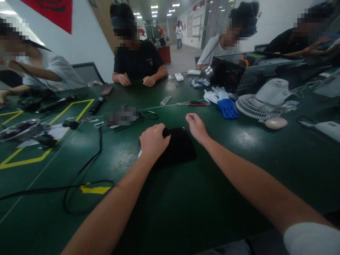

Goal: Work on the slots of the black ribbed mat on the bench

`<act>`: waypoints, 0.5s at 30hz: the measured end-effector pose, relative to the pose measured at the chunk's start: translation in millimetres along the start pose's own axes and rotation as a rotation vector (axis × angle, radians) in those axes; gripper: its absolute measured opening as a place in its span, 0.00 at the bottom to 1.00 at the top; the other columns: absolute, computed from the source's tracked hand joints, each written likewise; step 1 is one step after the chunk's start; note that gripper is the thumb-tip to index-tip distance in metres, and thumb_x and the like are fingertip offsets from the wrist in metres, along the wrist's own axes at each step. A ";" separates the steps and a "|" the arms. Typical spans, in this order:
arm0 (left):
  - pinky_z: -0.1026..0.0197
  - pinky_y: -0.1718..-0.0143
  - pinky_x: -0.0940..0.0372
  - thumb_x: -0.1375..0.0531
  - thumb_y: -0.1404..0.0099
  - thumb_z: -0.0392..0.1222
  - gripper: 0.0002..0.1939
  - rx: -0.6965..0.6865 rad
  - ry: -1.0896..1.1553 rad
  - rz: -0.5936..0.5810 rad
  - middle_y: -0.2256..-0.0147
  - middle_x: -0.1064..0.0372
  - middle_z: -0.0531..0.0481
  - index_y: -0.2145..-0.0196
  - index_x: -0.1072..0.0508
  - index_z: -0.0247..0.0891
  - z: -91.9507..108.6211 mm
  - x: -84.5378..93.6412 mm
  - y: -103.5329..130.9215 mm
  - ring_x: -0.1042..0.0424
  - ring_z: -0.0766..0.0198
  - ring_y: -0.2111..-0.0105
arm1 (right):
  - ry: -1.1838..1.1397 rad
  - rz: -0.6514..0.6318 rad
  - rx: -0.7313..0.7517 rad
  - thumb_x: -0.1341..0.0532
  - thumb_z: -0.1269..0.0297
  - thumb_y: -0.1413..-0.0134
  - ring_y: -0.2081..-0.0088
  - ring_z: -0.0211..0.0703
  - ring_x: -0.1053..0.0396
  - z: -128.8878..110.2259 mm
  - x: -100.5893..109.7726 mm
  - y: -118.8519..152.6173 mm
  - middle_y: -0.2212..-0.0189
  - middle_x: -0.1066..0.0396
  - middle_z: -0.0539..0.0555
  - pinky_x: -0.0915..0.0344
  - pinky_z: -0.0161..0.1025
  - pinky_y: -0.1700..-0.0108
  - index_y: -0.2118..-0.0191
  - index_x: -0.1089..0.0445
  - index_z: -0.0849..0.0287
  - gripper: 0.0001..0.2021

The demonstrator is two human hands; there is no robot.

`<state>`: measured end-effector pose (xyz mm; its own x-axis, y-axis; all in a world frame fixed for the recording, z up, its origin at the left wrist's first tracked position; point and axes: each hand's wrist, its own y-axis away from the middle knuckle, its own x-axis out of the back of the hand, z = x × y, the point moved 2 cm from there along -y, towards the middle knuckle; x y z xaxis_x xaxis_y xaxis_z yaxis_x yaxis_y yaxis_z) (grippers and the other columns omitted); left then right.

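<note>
A flat black object (182, 147) with a dark, smooth surface lies on the green table (202, 198) in front of me. My left hand (154, 140) is over its left part, the fingers curled round a small black piece that shows between thumb and forefinger. Whether that piece belongs to the flat object, I cannot tell. Just beyond the right edge of the flat object is my right hand (196, 127), raised a little, its fingers loosely bent, thumb apart, and nothing in it.
Blue and white gloves (225, 104), a white fan (259, 102) and an opened computer case (249, 74) stand at the right. A black cable (99, 148) loops at the left near yellow tape (95, 189). Several people sit around the table.
</note>
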<state>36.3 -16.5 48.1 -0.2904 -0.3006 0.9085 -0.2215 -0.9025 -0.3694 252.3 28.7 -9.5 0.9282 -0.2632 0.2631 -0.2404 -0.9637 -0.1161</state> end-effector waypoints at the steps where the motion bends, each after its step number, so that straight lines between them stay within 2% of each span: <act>1: 0.50 0.63 0.32 0.37 0.29 0.46 0.06 0.004 0.015 0.000 0.61 0.20 0.42 0.61 0.22 0.44 -0.4 -0.9 0.1 0.23 0.47 0.61 | -0.004 -0.006 0.004 0.42 0.45 0.31 0.72 0.45 0.34 1.8 0.1 -0.5 0.77 0.38 0.44 0.38 0.41 0.65 0.45 0.25 0.51 0.20; 6: 0.48 0.58 0.32 0.36 0.30 0.46 0.05 0.051 0.090 0.017 0.61 0.21 0.43 0.62 0.23 0.45 -2.7 0.8 0.1 0.23 0.46 0.59 | -0.001 0.001 0.029 0.41 0.44 0.32 0.72 0.45 0.34 8.9 -0.9 -3.5 0.76 0.37 0.45 0.38 0.41 0.65 0.47 0.25 0.51 0.20; 10: 0.47 0.56 0.32 0.36 0.30 0.48 0.07 0.154 0.122 0.051 0.60 0.20 0.43 0.64 0.25 0.45 -6.4 11.5 -0.9 0.22 0.44 0.57 | -0.008 -0.006 0.020 0.41 0.45 0.32 0.71 0.45 0.33 7.2 -2.1 -4.1 0.76 0.36 0.45 0.39 0.41 0.65 0.48 0.25 0.51 0.19; 15: 0.48 0.55 0.33 0.37 0.31 0.51 0.10 0.250 0.136 0.114 0.63 0.21 0.45 0.67 0.27 0.45 -15.8 27.0 0.4 0.21 0.44 0.57 | 0.030 -0.016 -0.001 0.41 0.49 0.32 0.68 0.47 0.29 -2.5 -2.3 -0.4 0.74 0.31 0.47 0.35 0.42 0.60 0.48 0.24 0.54 0.18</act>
<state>13.7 -20.0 69.4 -0.4260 -0.3752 0.8232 0.0509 -0.9185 -0.3922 249.6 29.5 -7.7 0.9230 -0.2490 0.2933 -0.2259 -0.9678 -0.1107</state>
